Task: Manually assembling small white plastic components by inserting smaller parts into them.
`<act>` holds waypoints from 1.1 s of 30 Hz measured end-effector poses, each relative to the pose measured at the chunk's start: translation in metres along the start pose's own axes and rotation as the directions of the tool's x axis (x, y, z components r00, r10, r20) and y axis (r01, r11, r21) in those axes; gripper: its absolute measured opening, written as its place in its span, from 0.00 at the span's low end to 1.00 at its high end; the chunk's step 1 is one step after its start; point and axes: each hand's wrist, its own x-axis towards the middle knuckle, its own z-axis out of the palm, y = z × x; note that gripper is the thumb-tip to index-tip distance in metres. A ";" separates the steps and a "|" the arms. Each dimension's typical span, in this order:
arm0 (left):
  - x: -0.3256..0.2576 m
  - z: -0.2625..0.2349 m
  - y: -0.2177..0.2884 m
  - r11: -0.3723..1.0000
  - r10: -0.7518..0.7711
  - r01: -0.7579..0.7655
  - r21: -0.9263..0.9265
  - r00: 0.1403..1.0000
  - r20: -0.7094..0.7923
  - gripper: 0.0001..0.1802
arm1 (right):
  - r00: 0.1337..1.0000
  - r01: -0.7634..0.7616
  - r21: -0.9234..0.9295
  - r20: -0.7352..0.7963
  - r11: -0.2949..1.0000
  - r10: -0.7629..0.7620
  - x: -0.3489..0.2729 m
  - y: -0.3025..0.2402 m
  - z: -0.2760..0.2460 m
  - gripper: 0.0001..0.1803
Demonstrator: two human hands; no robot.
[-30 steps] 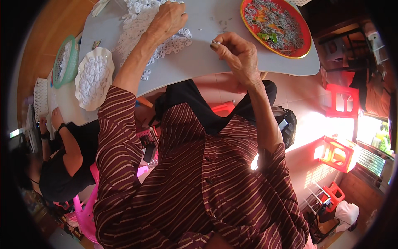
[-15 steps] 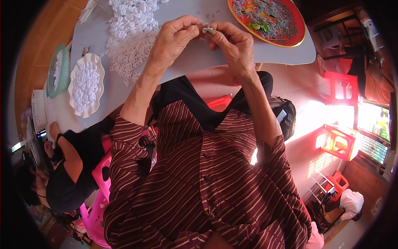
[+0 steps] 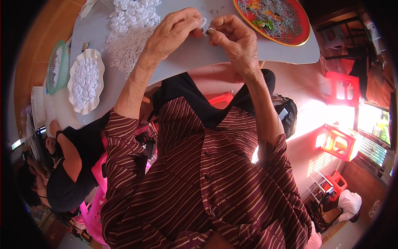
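Red plastic stools [image 3: 336, 142] on sunlit pale floor [image 3: 309, 112]; bright window [image 3: 373, 124] right.

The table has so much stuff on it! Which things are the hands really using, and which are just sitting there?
In use:
- left hand and right hand, pinching one small white ring
- heap of white rings beside the left hand

Just lying about:
- white scalloped plate of rings
- green basket
- red tray
- red stools

Red round tray [image 3: 304, 38], green basket [image 3: 50, 76], red stools [image 3: 342, 88], seated person in black [image 3: 76, 159].
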 end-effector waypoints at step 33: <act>-0.017 0.035 -0.021 0.941 0.333 -0.307 0.140 0.914 -0.233 0.11 | 0.980 0.195 -0.316 0.020 0.929 -0.199 -0.002 0.016 0.004 0.19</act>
